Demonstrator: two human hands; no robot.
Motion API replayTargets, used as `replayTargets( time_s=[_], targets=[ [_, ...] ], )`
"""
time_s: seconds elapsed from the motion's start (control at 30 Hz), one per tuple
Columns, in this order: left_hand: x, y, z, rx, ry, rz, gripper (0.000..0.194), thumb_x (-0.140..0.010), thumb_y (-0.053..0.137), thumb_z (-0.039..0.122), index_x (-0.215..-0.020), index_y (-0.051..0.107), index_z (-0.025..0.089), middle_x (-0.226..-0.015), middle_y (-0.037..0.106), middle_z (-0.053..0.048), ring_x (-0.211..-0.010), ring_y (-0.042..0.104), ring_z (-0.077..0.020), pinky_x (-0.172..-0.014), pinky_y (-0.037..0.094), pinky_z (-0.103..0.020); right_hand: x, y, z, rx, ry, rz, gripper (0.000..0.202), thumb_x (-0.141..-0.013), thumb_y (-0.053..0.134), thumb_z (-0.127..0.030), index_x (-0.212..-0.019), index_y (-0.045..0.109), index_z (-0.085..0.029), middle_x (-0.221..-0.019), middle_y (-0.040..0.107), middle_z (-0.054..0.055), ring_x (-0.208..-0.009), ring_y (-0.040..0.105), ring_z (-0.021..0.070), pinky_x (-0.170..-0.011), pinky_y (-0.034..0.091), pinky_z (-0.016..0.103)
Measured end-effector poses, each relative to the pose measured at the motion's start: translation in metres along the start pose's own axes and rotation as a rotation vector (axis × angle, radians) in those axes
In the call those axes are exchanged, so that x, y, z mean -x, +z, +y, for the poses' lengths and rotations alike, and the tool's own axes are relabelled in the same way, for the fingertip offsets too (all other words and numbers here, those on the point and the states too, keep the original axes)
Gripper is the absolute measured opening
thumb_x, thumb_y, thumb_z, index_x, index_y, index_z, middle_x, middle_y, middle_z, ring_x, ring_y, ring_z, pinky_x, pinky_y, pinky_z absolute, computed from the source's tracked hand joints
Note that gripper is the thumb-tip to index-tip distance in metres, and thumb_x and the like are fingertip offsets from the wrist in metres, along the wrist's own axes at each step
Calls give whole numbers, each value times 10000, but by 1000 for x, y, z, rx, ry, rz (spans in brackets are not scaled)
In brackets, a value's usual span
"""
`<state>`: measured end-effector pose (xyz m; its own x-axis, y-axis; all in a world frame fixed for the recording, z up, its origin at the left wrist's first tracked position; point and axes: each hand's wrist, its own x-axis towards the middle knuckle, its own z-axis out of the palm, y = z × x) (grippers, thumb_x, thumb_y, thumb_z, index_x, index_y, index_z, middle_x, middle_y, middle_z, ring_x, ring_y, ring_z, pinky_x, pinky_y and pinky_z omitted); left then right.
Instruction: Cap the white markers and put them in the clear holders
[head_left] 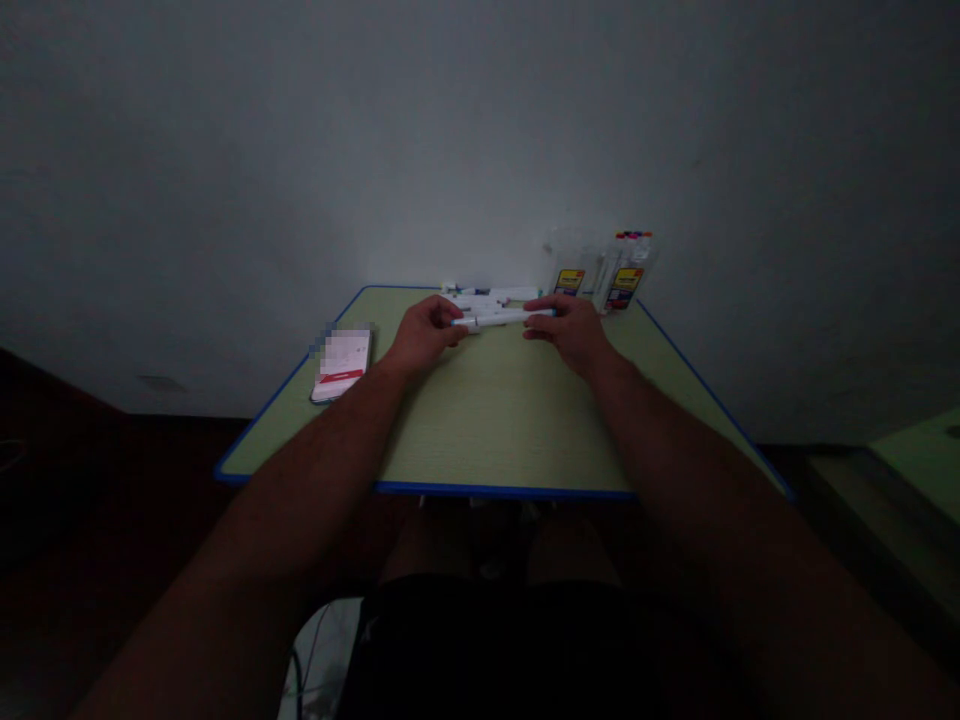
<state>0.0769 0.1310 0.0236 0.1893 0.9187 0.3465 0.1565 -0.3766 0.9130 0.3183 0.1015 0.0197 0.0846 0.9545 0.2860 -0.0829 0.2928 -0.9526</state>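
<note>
A white marker pen (499,318) with blue ends lies level between my two hands, over the far half of the table. My left hand (429,335) pinches its left end between thumb and fingers. At the other end, the fingers of my right hand (570,328) are closed on it near the tip. Just behind it, several more white markers (517,294) lie in a loose pile, partly hidden by my hands and the held pen.
The green table (502,420) has a blue edge and stands against a grey wall. A phone (343,365) with a lit screen lies at the left. Two clear plastic cases (624,275) with yellow labels stand at the back right; the right one holds several colourful-capped pens.
</note>
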Motion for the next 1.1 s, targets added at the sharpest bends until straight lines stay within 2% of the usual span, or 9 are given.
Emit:
replayTargets(
  time_s=[0.27, 0.53, 0.93, 1.1],
  targets=[
    [-3, 0, -6, 10, -9, 5, 241, -663, 767, 51, -784, 614, 193, -588, 605, 37, -513, 570, -97, -515, 467, -233, 1, 0, -1, -47, -8, -1, 278, -618, 827, -169, -861, 694, -194, -912, 700, 13, -773, 684, 143, -731, 650, 337],
    [-1, 0, -1, -14, -20, 21, 244, -658, 784, 60, -784, 617, 186, -578, 579, 42, -515, 557, -97, -518, 466, -233, -1, -1, -1, -54, 19, 20, 313, -686, 832, -164, -891, 600, -204, -900, 702, 17, -837, 735, 185, -733, 643, 345],
    [-1, -1, -3, -14, -15, 34, 233, -665, 782, 69, -792, 624, 184, -596, 598, 34, -526, 565, -101, -520, 474, -238, 1, 1, -4, -79, 36, 42, 176, -780, 770, -203, -921, 664, -194, -888, 727, 35, -830, 740, 172, -715, 641, 316],
    [-3, -1, -5, -9, -19, 36, 228, -666, 779, 75, -788, 624, 189, -599, 603, 28, -529, 568, -105, -519, 473, -246, 1, -2, -5, -24, 20, 62, 222, -747, 789, -232, -958, 720, -212, -817, 679, 1, -770, 688, 139, -682, 636, 299]
  ],
)
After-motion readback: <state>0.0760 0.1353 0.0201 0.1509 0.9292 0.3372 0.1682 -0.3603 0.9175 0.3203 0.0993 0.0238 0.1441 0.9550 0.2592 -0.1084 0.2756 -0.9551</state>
